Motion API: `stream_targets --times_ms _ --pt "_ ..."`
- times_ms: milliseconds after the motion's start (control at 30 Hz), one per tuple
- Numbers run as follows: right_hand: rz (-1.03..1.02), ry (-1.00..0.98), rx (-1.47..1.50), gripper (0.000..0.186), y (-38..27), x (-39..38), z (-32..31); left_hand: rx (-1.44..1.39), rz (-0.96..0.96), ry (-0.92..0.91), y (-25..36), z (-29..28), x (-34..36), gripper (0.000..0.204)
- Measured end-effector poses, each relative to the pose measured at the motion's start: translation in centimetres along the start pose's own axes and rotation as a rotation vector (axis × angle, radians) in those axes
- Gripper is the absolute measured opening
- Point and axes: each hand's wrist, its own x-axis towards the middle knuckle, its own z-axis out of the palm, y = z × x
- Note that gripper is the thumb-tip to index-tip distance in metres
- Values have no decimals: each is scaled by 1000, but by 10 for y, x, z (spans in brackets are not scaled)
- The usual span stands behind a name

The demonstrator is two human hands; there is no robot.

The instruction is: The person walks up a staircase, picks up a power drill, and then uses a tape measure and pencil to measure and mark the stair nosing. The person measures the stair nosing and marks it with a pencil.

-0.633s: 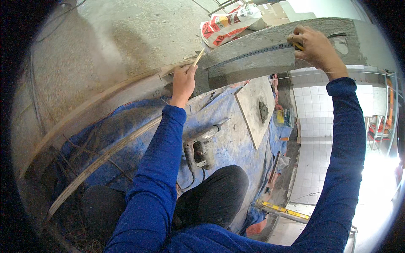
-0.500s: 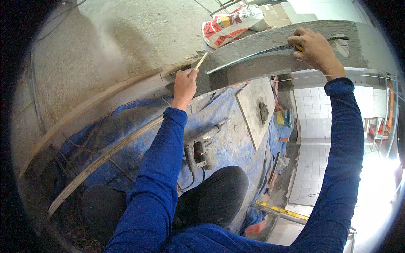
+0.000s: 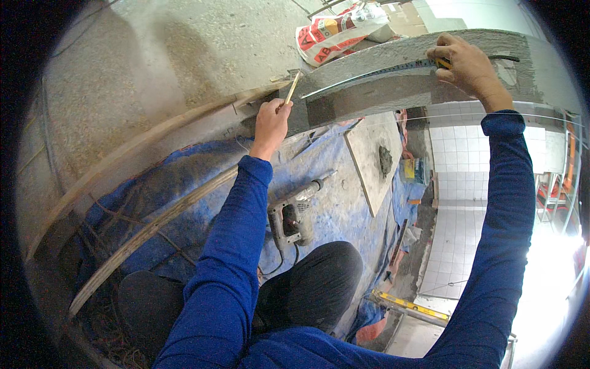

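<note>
My left hand (image 3: 271,126) is closed around a pale, thin pencil-like stick (image 3: 292,87), whose tip points up and away. Farther right, my right hand (image 3: 467,67) grips a black and yellow tape measure (image 3: 442,63). From it the tape's blade (image 3: 369,75) runs out to the left along a grey, mortar-covered ledge (image 3: 393,94), its end lying a little right of the stick. A dark strap or cord (image 3: 505,58) sticks out to the right behind my right hand. The fingers partly hide the tape's case.
A rotary hammer drill (image 3: 289,221) lies on dusty blue sheeting (image 3: 215,178) before my knees. Beyond it are a board with mortar (image 3: 369,166) and a bucket (image 3: 415,171). A long wooden strip (image 3: 147,243), a yellow level (image 3: 410,305) and a printed sack (image 3: 335,38) lie around.
My right hand has shifted slightly right with the tape measure, and the blade has turned so its markings show more. My left hand stays nearly in place, its stick tilting more upright.
</note>
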Motion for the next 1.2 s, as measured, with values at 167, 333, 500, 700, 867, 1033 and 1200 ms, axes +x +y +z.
stream_targets --times_ms 167,333,500,700,867,1033,1200 --pt "14 -6 0 38 -2 1 -3 24 80 9 8 2 2 29" --pt "9 6 12 37 -1 4 -4 91 181 -168 16 -7 1 32" --pt "26 -43 19 38 -1 12 -7 21 175 -374 50 -14 -3 30" --pt "-5 -98 63 26 0 11 -23 -7 307 -491 99 -2 6 25" --pt "10 -103 86 27 -1 9 -27 71 360 -572 120 11 12 27" --pt "10 -146 63 27 -2 13 -27 -17 310 -566 130 21 7 28" --pt "35 -130 97 27 -2 9 -27 -21 279 -527 140 26 2 28"
